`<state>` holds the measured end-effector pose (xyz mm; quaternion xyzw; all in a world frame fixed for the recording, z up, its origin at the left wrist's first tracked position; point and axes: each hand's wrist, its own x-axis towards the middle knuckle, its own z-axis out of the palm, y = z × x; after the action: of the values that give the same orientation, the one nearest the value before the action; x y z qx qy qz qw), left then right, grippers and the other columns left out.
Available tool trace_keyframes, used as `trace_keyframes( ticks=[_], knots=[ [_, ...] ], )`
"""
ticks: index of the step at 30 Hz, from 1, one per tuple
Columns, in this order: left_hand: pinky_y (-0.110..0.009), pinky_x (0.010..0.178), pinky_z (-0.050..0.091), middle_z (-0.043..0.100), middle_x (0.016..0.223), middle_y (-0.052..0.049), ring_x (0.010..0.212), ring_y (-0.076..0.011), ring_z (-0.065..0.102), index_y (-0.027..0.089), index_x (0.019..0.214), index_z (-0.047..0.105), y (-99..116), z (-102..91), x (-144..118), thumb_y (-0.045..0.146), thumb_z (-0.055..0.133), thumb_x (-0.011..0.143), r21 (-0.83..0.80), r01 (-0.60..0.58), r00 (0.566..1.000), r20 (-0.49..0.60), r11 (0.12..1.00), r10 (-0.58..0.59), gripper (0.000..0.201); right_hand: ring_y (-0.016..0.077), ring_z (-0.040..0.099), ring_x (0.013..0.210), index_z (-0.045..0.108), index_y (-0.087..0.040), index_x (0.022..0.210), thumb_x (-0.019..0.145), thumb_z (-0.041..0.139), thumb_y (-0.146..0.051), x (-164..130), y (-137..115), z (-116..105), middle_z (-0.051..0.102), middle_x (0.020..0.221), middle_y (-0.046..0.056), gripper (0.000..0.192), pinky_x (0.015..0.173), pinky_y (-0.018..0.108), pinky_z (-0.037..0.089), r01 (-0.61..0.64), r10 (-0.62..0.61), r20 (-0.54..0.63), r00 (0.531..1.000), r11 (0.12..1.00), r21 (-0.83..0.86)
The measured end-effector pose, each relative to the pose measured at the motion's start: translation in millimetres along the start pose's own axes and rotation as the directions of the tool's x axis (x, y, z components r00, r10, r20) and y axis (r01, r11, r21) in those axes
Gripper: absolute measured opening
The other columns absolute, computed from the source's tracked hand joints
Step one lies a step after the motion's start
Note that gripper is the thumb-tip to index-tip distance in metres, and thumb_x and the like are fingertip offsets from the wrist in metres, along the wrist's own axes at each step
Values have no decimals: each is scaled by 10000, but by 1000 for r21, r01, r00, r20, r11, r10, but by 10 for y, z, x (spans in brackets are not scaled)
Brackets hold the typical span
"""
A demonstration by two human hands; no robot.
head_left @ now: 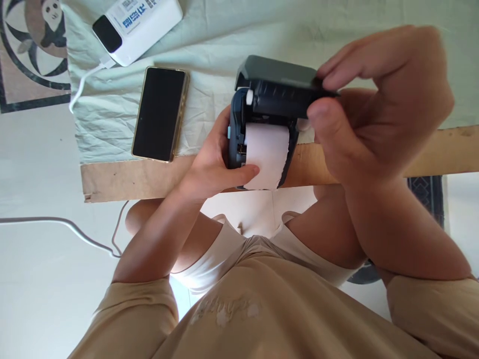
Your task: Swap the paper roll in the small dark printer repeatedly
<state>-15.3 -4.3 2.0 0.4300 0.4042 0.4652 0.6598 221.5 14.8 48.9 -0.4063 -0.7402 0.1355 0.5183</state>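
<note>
A small dark label or receipt printer [235,124] is held above the table's near edge, its hinged cover [280,75] raised. White paper [266,154] comes out of it and hangs over its near side. My left hand [220,162] is closed around the printer's left side, the thumb lying on the paper. With thumb and fingers my right hand [377,94] pinches the right end of the raised cover. The paper roll inside, if there is one, is mostly hidden under the cover.
A phone [159,114] lies on the green cloth [209,30] to the left. Behind it is a white power bank [149,30] with a white cable [80,87] plugged in. The table's wooden edge [123,179] runs across in front of my legs.
</note>
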Motion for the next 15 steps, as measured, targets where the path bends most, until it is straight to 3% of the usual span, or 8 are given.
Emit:
trace_keyframes(
  ticks=[2,6,8,12,15],
  knots=[
    [-349,772,594,773,1011,-11,926,-233,745,324,1340,733,-6,0,-9,267,1030,736,-17,-22,999,-26,1000,21,676,199,679,853,784,-311,1009,1064,751,-295,-12,33,14,774,1049,42,66,542,335,492,66,-66,45,997,998,11],
    [-384,953,646,817,1230,-51,1221,-336,761,288,1281,726,3,21,-3,280,1027,713,7,-41,999,-36,999,41,643,100,492,641,757,-295,989,989,810,-251,-80,138,4,771,1177,30,68,468,311,452,144,-144,150,978,989,8],
    [-379,1033,648,808,1269,-51,1313,-340,750,270,1280,726,19,45,-4,252,1031,714,9,-24,999,-28,1000,24,644,79,488,636,763,-286,1006,994,797,-188,-115,165,5,745,1230,42,105,475,306,472,136,-134,227,965,991,7],
    [-373,1105,647,799,1268,-38,1375,-292,750,324,1326,764,38,128,-32,460,979,890,-133,-70,997,18,989,73,505,141,611,790,767,-295,1066,1026,765,-210,-175,149,52,699,1207,68,94,517,301,536,188,-190,213,958,982,29],
    [-331,856,637,778,1173,-31,1223,-281,795,324,1287,770,51,187,-56,589,911,972,-154,-65,997,-43,986,59,436,241,728,1053,760,-336,1263,1095,716,-301,-247,119,107,700,1323,98,178,659,360,648,110,-116,209,971,993,38]
  ],
)
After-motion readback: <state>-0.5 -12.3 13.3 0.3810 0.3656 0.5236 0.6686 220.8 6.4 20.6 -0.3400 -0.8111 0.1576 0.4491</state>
